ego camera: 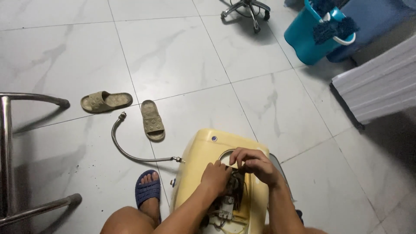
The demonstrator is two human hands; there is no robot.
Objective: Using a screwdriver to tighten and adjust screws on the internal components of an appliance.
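Observation:
A pale yellow appliance casing (200, 152) lies on the tiled floor with an opening in its upper face. Inside the opening I see wires and a small white part (226, 206). My left hand (215, 177) rests at the opening's left edge, fingers curled onto the dark wiring. My right hand (255, 165) reaches over from the right, fingertips pinched on something small at the top of the opening; what it grips is hidden. A braided metal hose (122, 149) runs from the casing's left side across the floor.
Two beige slippers (106, 101) (152, 120) lie to the left. My foot in a blue slipper (147, 190) is beside the casing. A metal chair frame (8, 151) is at far left, a teal mop bucket (308, 37) and an office chair base (247, 8) at the top, white panels (377, 86) at right.

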